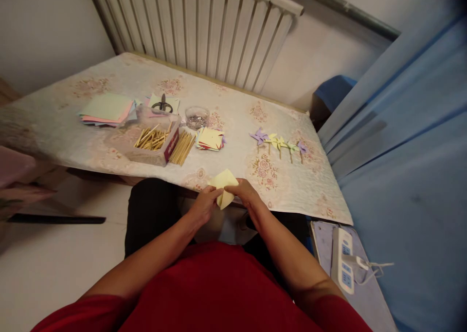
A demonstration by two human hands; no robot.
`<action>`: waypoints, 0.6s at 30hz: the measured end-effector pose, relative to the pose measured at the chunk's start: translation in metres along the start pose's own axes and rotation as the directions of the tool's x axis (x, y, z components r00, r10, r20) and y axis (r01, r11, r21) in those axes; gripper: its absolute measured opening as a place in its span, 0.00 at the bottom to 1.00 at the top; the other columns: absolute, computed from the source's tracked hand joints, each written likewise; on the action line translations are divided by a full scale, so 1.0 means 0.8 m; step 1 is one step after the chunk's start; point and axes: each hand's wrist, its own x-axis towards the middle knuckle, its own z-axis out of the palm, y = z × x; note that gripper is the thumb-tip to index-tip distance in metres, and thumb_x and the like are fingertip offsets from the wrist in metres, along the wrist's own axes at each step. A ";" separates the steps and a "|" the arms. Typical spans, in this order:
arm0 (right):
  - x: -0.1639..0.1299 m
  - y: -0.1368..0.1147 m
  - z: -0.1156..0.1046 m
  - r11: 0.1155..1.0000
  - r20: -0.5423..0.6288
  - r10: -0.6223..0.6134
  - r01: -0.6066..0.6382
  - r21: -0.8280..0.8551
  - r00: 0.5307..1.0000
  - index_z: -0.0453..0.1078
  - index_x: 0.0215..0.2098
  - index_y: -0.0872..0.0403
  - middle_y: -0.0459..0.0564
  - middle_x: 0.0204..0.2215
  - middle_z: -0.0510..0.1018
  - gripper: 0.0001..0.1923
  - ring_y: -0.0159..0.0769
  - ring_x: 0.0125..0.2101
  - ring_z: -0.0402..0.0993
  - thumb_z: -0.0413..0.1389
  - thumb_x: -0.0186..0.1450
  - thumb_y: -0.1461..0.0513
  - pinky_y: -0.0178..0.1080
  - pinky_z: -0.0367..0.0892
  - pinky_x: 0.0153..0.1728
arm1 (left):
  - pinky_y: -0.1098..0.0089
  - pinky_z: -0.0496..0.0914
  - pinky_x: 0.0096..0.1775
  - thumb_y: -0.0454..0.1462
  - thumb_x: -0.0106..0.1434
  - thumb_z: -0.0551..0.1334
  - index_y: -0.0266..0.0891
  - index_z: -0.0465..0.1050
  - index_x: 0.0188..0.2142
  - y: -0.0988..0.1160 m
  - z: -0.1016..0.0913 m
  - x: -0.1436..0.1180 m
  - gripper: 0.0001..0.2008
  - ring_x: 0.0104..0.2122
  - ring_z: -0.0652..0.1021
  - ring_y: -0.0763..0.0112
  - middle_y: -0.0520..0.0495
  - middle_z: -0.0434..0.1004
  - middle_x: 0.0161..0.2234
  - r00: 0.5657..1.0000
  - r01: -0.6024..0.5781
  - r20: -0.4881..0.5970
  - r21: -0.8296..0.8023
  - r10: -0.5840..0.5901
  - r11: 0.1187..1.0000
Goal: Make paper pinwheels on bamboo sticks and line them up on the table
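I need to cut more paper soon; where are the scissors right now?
In the head view, the scissors lie at the far left of the table, on pale paper, behind the clear box of sticks and left of the glass bowl.

Table (109, 147): sticks box (151, 144) centre-left, paper stack (107, 110) at its 10 o'clock, scissors (162, 105) at 12, pinwheels (279, 144) at 3.

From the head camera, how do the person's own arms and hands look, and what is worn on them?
Both forearms are bare. The left hand and right hand wear no gloves; no ring, watch or bracelet shows. Short red sleeves cover only the upper arms, part of a red top.
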 end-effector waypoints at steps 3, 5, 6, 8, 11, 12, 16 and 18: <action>-0.004 -0.005 0.005 0.999 0.012 0.024 -0.025 0.030 1.000 0.75 0.29 0.57 0.44 0.22 0.77 0.12 0.31 0.22 0.68 0.60 0.46 0.61 0.33 0.63 0.26 | 0.72 0.66 0.29 0.37 0.49 0.68 0.38 0.67 0.28 0.000 0.004 0.000 0.10 0.23 0.74 0.72 0.53 0.74 0.24 0.998 -0.005 -0.061 0.002 0.005 1.000; -0.006 -0.008 0.008 0.999 0.010 0.034 -0.034 0.032 0.999 0.75 0.29 0.57 0.44 0.22 0.77 0.11 0.32 0.22 0.68 0.60 0.46 0.61 0.33 0.63 0.26 | 0.72 0.65 0.28 0.36 0.49 0.67 0.39 0.67 0.28 0.000 0.006 -0.001 0.09 0.23 0.74 0.72 0.54 0.74 0.23 0.998 -0.002 -0.069 0.007 0.002 1.000; -0.007 -0.009 0.008 0.999 0.006 0.034 -0.034 0.032 0.999 0.75 0.29 0.57 0.44 0.22 0.77 0.11 0.32 0.22 0.68 0.60 0.46 0.61 0.33 0.63 0.26 | 0.71 0.65 0.28 0.36 0.50 0.66 0.39 0.66 0.28 0.000 0.006 -0.001 0.09 0.23 0.74 0.71 0.54 0.74 0.23 0.997 -0.001 -0.073 0.006 0.001 1.000; -0.009 -0.010 0.009 0.999 0.011 0.024 -0.024 0.035 1.000 0.75 0.29 0.57 0.45 0.23 0.77 0.11 0.32 0.23 0.68 0.60 0.46 0.61 0.33 0.63 0.26 | 0.71 0.65 0.28 0.36 0.50 0.66 0.40 0.66 0.28 0.000 0.006 0.000 0.09 0.24 0.75 0.71 0.54 0.74 0.23 0.997 0.001 -0.078 0.004 0.000 1.000; -0.011 -0.012 0.006 1.000 0.011 -0.024 0.024 -0.015 1.000 0.75 0.30 0.58 0.45 0.23 0.77 0.12 0.32 0.23 0.68 0.60 0.48 0.59 0.34 0.63 0.27 | 0.71 0.65 0.28 0.36 0.50 0.66 0.40 0.65 0.27 -0.001 0.003 0.003 0.09 0.24 0.75 0.71 0.53 0.74 0.23 0.998 -0.012 -0.069 -0.006 0.012 1.000; -0.013 -0.013 0.004 0.996 -0.008 -0.058 0.057 -0.066 0.998 0.74 0.30 0.58 0.45 0.23 0.76 0.12 0.32 0.24 0.68 0.59 0.50 0.58 0.34 0.63 0.27 | 0.72 0.66 0.28 0.36 0.50 0.66 0.40 0.65 0.28 -0.002 0.002 0.004 0.09 0.24 0.75 0.71 0.53 0.74 0.24 0.998 -0.018 -0.062 -0.016 0.017 1.000; -0.025 -0.011 -0.002 0.931 -0.248 -0.261 0.176 -0.319 0.933 0.73 0.29 0.57 0.46 0.24 0.76 0.11 0.35 0.27 0.70 0.57 0.55 0.56 0.36 0.65 0.30 | 0.72 0.66 0.28 0.35 0.49 0.65 0.39 0.66 0.28 -0.001 0.001 0.008 0.08 0.24 0.74 0.71 0.53 0.74 0.24 0.998 -0.029 -0.063 -0.062 0.025 0.998; -0.037 -0.002 -0.001 0.870 -0.408 -0.423 0.235 -0.434 0.809 0.73 0.33 0.56 0.49 0.28 0.77 0.10 0.37 0.31 0.72 0.56 0.57 0.58 0.39 0.68 0.36 | 0.72 0.66 0.28 0.35 0.49 0.66 0.40 0.66 0.28 0.002 0.003 0.008 0.08 0.24 0.74 0.72 0.54 0.73 0.23 0.996 -0.029 -0.087 -0.076 0.022 0.997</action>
